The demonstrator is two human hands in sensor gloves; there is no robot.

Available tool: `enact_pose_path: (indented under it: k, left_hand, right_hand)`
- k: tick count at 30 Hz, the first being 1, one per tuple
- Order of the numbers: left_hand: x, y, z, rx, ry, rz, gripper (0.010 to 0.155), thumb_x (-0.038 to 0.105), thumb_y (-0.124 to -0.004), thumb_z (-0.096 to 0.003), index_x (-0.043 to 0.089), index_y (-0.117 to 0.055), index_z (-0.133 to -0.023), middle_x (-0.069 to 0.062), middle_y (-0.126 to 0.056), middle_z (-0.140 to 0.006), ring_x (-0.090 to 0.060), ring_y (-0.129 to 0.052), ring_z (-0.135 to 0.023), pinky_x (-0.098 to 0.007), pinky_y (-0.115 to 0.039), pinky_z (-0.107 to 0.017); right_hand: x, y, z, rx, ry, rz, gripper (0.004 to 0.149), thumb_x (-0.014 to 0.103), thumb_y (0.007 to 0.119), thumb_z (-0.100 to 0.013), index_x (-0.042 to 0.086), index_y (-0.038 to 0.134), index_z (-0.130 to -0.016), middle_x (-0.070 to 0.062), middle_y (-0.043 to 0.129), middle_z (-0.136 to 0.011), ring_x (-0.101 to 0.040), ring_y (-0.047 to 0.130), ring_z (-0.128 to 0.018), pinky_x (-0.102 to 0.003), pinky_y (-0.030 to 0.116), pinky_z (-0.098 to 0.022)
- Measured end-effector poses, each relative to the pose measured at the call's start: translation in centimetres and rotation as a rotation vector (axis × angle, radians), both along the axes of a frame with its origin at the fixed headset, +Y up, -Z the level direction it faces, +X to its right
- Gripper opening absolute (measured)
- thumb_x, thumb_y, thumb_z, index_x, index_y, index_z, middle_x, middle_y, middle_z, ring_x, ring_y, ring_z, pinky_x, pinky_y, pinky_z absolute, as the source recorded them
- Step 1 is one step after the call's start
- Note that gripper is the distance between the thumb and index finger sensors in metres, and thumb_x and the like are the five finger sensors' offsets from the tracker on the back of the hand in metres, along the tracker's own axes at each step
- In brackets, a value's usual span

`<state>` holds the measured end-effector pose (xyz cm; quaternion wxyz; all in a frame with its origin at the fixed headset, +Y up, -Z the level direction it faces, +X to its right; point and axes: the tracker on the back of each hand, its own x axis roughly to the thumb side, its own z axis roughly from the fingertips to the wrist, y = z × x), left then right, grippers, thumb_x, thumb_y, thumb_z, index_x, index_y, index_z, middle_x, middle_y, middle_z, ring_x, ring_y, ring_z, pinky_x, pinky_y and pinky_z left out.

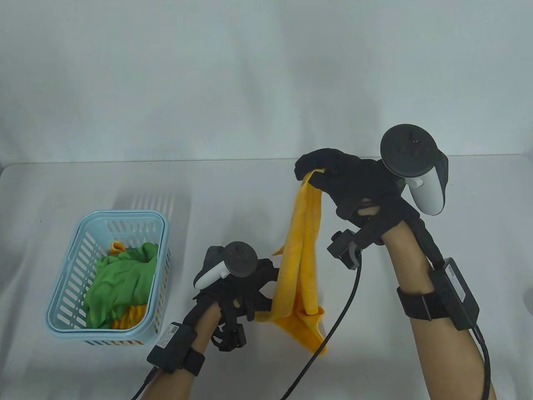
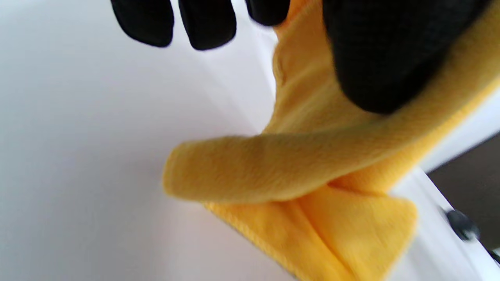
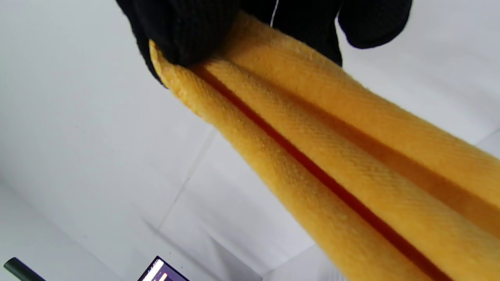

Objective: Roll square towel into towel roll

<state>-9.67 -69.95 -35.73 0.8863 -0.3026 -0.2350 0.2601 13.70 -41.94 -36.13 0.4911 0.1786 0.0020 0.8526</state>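
Left hand [image 1: 241,279], low near the front edge of the table [image 1: 250,187], pinches the lower part of the yellow towel [image 1: 302,266]; bottom corner drapes down. Right hand [image 1: 349,183], raised farther back, grips the towel's top end, so it hangs in long folds between the hands. Blue basket [image 1: 75,266] at left holds green and yellow cloths [image 1: 120,283].

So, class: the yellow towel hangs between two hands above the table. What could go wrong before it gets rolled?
1. The towel hangs bunched in long folds, not flat; rolled like this, it would likely come out lumpy.
2. The right hand pinches only its top corner, so that could slip free.
3. The left hand grips one edge low down; laying it down may trap creases on the table.
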Motion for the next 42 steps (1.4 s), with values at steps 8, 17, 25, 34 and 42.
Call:
enact_pose_path:
  k: [8, 17, 25, 34, 42]
  left_hand:
    - [1.1, 0.1, 0.4, 0.026, 0.006, 0.000, 0.084, 0.051, -0.087, -0.0323, 0.044, -0.041, -0.101, 0.001, -0.021, -0.116, -0.038, -0.045, -0.109, -0.061, -0.048, -0.077]
    - [-1.5, 0.5, -1.0, 0.167, 0.361, -0.081, 0.083, 0.049, -0.080, -0.0385, 0.031, -0.035, -0.106, -0.004, -0.031, -0.115, -0.037, -0.054, -0.106, -0.059, -0.054, -0.075]
    - [-0.9, 0.4, -2.2, 0.189, 0.404, 0.065, 0.073, 0.047, -0.082, -0.0387, 0.052, -0.040, -0.099, 0.004, -0.026, -0.115, -0.031, -0.052, -0.108, -0.056, -0.053, -0.078]
    - [-0.3, -2.4, -2.9, 0.105, 0.413, -0.020, 0.056, 0.047, -0.078, -0.0407, 0.048, -0.050, -0.089, 0.004, -0.028, -0.114, -0.030, -0.053, -0.107, -0.055, -0.053, -0.077]
    - [-1.8, -2.3, -3.1, 0.041, 0.476, 0.099, 0.043, 0.046, -0.075, -0.0432, 0.043, -0.065, -0.085, 0.004, -0.047, -0.113, -0.030, -0.062, -0.105, -0.055, -0.058, -0.076]
  right_hand:
    - [0.3, -0.1, 0.0, -0.003, -0.010, -0.008, 0.037, 0.031, 0.079, -0.036, 0.043, 0.086, -0.071, 0.006, 0.091, -0.073, -0.026, 0.089, -0.069, -0.054, 0.068, -0.060]
    - [0.1, 0.1, 0.2, -0.001, 0.007, -0.001, 0.037, 0.032, 0.078, -0.036, 0.043, 0.086, -0.071, 0.006, 0.091, -0.072, -0.025, 0.090, -0.068, -0.054, 0.069, -0.060]
    - [-0.5, 0.3, 0.5, 0.006, 0.023, 0.021, 0.037, 0.032, 0.079, -0.036, 0.043, 0.086, -0.071, 0.006, 0.091, -0.072, -0.025, 0.090, -0.068, -0.054, 0.069, -0.060]
    - [-0.4, 0.3, 0.6, 0.003, 0.007, 0.023, 0.037, 0.032, 0.079, -0.036, 0.042, 0.086, -0.071, 0.006, 0.091, -0.072, -0.025, 0.090, -0.068, -0.054, 0.069, -0.060]
    - [0.6, 0.1, 0.3, -0.011, -0.033, 0.007, 0.037, 0.032, 0.079, -0.037, 0.041, 0.085, -0.072, 0.005, 0.091, -0.072, -0.026, 0.090, -0.067, -0.054, 0.069, -0.060]
